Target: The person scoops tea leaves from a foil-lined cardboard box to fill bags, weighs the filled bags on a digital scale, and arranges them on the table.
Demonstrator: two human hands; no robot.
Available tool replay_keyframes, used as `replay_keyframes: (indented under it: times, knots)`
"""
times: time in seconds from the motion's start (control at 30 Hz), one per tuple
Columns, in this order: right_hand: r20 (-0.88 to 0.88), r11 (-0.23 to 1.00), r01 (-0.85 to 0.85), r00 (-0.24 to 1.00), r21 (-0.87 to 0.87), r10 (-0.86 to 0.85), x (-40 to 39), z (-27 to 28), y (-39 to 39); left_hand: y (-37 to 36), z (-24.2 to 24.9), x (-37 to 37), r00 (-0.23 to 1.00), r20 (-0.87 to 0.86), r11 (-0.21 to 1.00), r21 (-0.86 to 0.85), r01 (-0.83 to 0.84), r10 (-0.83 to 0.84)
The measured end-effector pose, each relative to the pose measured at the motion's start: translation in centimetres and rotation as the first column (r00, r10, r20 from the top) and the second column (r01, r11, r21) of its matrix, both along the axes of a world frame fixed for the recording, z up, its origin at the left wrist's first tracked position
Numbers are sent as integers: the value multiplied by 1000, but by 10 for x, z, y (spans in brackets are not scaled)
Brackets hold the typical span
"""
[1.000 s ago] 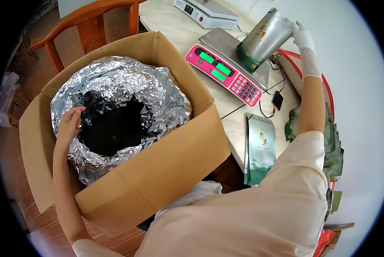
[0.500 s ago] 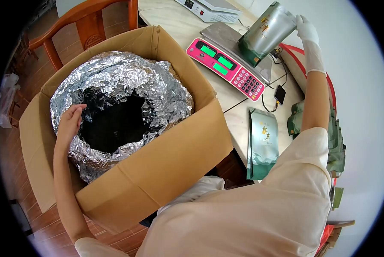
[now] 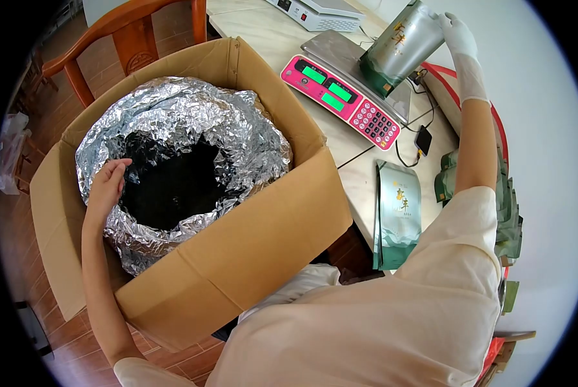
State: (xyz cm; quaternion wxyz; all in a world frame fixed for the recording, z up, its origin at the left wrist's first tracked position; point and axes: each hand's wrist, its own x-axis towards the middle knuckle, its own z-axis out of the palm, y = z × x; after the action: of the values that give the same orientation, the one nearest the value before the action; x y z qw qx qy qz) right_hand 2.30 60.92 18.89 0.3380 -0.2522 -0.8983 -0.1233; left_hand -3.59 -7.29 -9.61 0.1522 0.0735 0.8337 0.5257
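My left hand (image 3: 109,185), bare, is at the left rim of a crumpled foil liner (image 3: 237,129). Its fingers are curled together, and whether they pinch the rim is hidden. Inside the liner's opening lies dark, loose content (image 3: 173,193). My right hand (image 3: 455,33), in a white glove, grips the upper edge of a silver and green pouch (image 3: 402,45). The pouch leans on the metal pan of a pink digital scale (image 3: 340,103), its lower end resting there. The scale's green displays are lit.
A cardboard box (image 3: 237,264) surrounds the liner. Flat pouches (image 3: 398,213) lie on the table, with more green pouches (image 3: 508,213) at the right. A phone (image 3: 422,140) with a cable is near the scale. Another white device (image 3: 318,14) stands behind; a wooden chair (image 3: 136,42) is beyond the box.
My right hand has shifted slightly up and left at the pouch's edge. The pouch has tipped very slightly. My left hand stays almost where it was.
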Motion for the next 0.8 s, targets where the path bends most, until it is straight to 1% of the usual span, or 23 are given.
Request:
replay_keyframes:
  times: [0.03,0.1,0.13,0.2,0.23,0.3,0.33,0.37,0.4,0.43,0.47,0.5,0.53,0.6,0.63,0.67,0.7,0.73,0.8]
  knots:
    - [0,1000,-1,1000,0,1,-5,0,8,0,0,0,1000,-4,1000,2,8,-8]
    - [18,988,-155,988,14,155,-15,1,20,0,0,0,1000,-7,1000,-5,10,-10]
    - [17,988,-155,988,14,155,-18,-1,18,0,0,0,1000,-10,1000,-11,12,-12]
    - [104,987,-131,984,-95,141,-26,-7,14,0,0,0,1000,-7,1000,-7,9,-9]
    - [103,987,-131,985,-95,141,-29,-6,20,0,0,0,1000,-3,1000,-3,6,-6]
    - [179,991,-53,983,124,30,-40,-1,31,2,1,-1,1000,3,1000,13,-2,2]
    - [173,989,-64,984,130,41,-37,2,6,0,2,1,1000,6,999,34,-20,20]
    - [55,986,-128,991,109,122,-26,3,-39,2,10,5,999,47,999,31,-20,18]
    - [-66,977,-192,978,93,199,-21,7,-75,8,16,9,999,43,999,34,-26,24]
    - [-66,976,-198,977,93,204,-23,17,-93,14,21,13,992,91,991,88,-100,92]
    - [-95,946,-264,954,186,285,-26,25,-109,15,24,15,977,142,975,135,-177,158]
    - [-118,905,-323,923,277,366,-27,33,-126,10,24,13,979,183,977,171,-125,93]
    - [-121,904,-329,921,273,371,-27,41,-149,12,27,15,978,181,978,165,-131,100]
    - [-90,858,-407,887,314,453,-25,54,-202,20,30,18,961,274,904,399,-154,43]
    - [-93,850,-419,879,318,468,-24,53,-226,19,28,15,959,282,892,438,-113,-16]
    - [-99,813,-476,841,335,533,-22,51,-252,20,28,16,958,283,864,493,-101,-49]
    - [-103,766,-534,793,357,601,-22,51,-276,21,29,17,947,310,832,545,-105,-83]
    - [-107,740,-559,766,373,633,-25,49,-297,22,31,18,939,327,794,598,-113,-112]
    - [-133,652,-714,642,257,755,-37,36,-335,22,35,19,919,352,701,701,-133,-177]
